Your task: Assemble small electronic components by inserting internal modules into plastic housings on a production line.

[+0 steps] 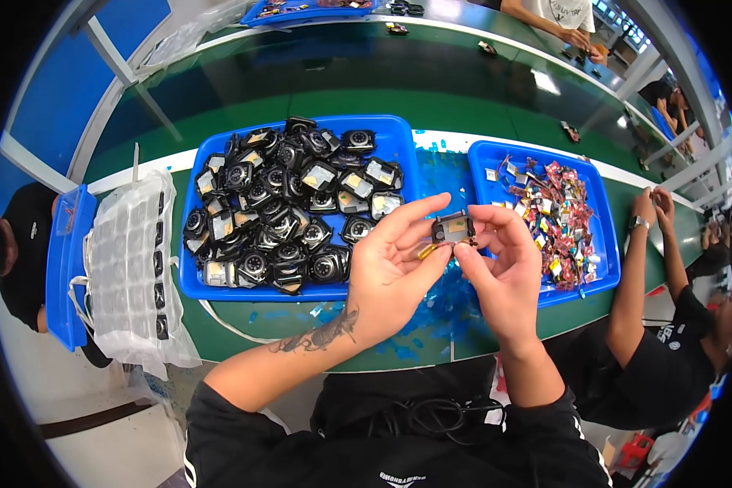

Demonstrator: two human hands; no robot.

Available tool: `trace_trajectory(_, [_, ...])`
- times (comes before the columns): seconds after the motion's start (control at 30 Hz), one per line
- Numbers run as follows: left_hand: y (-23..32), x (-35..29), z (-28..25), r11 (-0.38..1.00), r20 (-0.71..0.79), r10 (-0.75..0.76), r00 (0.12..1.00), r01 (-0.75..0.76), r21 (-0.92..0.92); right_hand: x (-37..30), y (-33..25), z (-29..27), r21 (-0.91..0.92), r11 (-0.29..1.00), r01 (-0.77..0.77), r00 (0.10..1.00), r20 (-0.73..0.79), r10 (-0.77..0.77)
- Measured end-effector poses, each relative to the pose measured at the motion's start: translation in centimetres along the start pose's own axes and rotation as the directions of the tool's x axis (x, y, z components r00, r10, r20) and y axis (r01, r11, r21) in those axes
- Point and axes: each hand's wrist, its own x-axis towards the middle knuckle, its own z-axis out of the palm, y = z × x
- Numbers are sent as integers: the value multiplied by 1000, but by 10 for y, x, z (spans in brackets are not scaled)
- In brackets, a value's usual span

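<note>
Between my two hands, over the gap between two blue trays, is a black watch case (452, 228) with its hollow inner side facing up. My left hand (398, 264) grips its left edge with thumb and fingers. On the right edge, my right hand (500, 264) pinches it, with the thumb low near the case's bottom rim. A small yellow-gold part (427, 251) on thin wires pokes out at the lower left, by my left thumb. Fingers partly hide the case's edges. In the left tray (403, 130) lie many similar black watch cases (289, 203).
The right blue tray (610, 244) holds a heap of small wired parts (565, 220). Blue film scraps (431, 317) litter the green table. A clear blister sheet (126, 260) with several watch cases hangs at the left edge. A conveyor belt (301, 69) runs behind. Co-workers sit on both sides.
</note>
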Motion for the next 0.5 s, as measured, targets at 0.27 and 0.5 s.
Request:
trace_trajectory(0.27, [5, 0, -3, 999, -108, 23, 994, -27, -35, 27, -16, 4, -17, 1000, -18, 987, 159, 20])
trace_trajectory(0.5, [-8, -4, -3, 794, 91, 343, 935, -340, 504, 218, 35, -39, -209, 965, -160, 986, 21, 168])
